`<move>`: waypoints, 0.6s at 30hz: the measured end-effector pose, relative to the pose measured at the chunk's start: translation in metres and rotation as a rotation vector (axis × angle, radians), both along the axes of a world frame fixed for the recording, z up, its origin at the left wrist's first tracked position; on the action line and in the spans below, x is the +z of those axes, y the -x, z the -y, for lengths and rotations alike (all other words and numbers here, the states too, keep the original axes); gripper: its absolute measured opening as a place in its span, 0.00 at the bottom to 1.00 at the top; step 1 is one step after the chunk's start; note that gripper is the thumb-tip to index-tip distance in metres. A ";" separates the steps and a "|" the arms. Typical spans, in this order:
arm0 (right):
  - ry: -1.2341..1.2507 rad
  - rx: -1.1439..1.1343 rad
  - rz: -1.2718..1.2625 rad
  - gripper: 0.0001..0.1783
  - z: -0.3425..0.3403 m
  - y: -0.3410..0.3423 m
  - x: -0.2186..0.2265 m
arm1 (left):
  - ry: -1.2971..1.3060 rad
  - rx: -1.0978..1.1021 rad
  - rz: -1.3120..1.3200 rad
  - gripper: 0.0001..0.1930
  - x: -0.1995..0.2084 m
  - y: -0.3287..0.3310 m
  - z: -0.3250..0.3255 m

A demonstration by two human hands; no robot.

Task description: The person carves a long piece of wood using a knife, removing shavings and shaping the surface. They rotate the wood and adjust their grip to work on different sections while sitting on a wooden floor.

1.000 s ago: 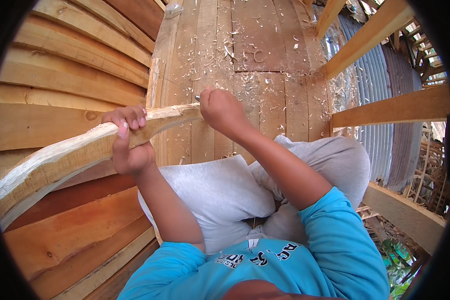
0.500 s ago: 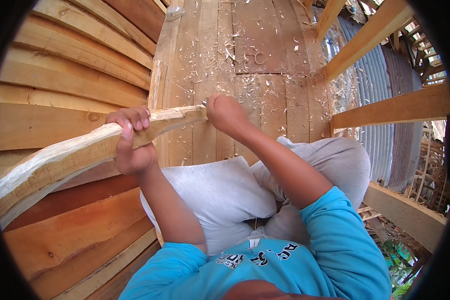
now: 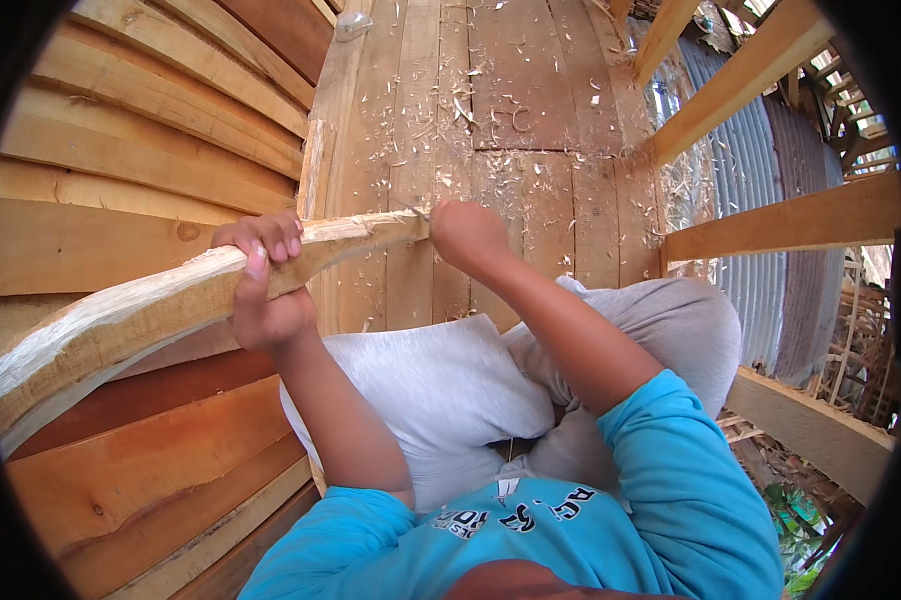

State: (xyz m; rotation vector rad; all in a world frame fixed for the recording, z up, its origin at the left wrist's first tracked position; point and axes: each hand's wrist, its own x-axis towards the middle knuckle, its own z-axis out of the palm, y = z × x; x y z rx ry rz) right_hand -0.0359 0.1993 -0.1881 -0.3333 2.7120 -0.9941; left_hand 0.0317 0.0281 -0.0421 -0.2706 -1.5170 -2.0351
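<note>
A long, curved piece of pale wood (image 3: pixel 151 308) stretches from the left edge to the middle of the view, narrowing toward its right end. Its upper face looks rough and freshly cut. My left hand (image 3: pixel 273 295) is wrapped round it, thumb on the near side and fingers over the top. At the narrow end my right hand (image 3: pixel 469 236) is closed in a fist. A thin, dark knife blade (image 3: pixel 418 211) sticks out leftward from that fist and lies against the wood's top edge. The knife's handle is hidden inside the fist.
Curled wood shavings (image 3: pixel 461 108) lie scattered over the plank floor (image 3: pixel 411 170). A plank wall (image 3: pixel 121 180) runs along the left. To the right stand wooden rails (image 3: pixel 781 217), with corrugated metal sheets (image 3: pixel 756 150) beyond. A clear plastic container (image 3: pixel 352 26) sits at the far left.
My right hand has slid a little to the right with the knife, toward the tip of the wood. The left hand and the wood have stayed in place.
</note>
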 end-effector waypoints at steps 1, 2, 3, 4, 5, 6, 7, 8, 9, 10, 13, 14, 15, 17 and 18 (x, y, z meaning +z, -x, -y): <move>0.053 -0.031 0.026 0.29 0.012 -0.002 0.021 | -0.002 0.021 0.003 0.07 -0.001 -0.002 0.003; 0.094 -0.076 0.055 0.28 0.012 -0.005 0.038 | -0.015 0.029 0.009 0.08 -0.001 -0.003 -0.001; 0.085 -0.099 0.064 0.28 0.010 -0.005 0.026 | -0.013 0.015 0.010 0.08 -0.001 -0.002 -0.004; 0.075 -0.121 0.074 0.28 0.007 -0.002 0.006 | -0.011 0.002 0.011 0.08 0.001 -0.001 -0.006; 0.072 -0.138 0.076 0.28 0.008 0.000 0.010 | -0.002 -0.006 0.003 0.08 0.003 0.000 -0.004; 0.027 -0.097 0.075 0.28 0.007 0.000 0.013 | 0.000 -0.006 0.003 0.08 0.002 -0.001 -0.003; -0.018 -0.057 0.074 0.29 0.005 -0.002 0.016 | 0.001 -0.006 0.002 0.08 0.000 -0.002 -0.001; -0.060 -0.024 0.078 0.29 0.003 -0.005 0.023 | 0.005 -0.014 0.006 0.08 0.000 -0.002 -0.001; -0.016 -0.061 0.094 0.29 0.002 -0.003 0.016 | 0.007 -0.025 0.000 0.08 0.000 -0.001 -0.002; 0.028 -0.099 0.111 0.29 0.002 0.001 0.005 | 0.008 -0.037 -0.007 0.08 0.001 0.001 -0.004; 0.015 -0.078 0.094 0.29 0.001 -0.001 0.008 | 0.016 0.022 0.012 0.07 0.001 0.000 -0.008; -0.007 -0.053 0.069 0.28 0.000 0.000 0.014 | 0.025 0.053 0.016 0.07 0.003 0.002 -0.011; -0.028 -0.055 0.056 0.27 -0.001 0.001 0.012 | 0.026 0.037 0.011 0.07 0.005 0.003 -0.013; -0.065 -0.060 0.038 0.24 -0.001 -0.001 0.007 | 0.032 0.003 0.007 0.07 0.007 0.003 -0.017; -0.077 -0.058 0.037 0.24 -0.001 0.000 0.007 | 0.030 0.011 0.008 0.07 0.006 0.003 -0.017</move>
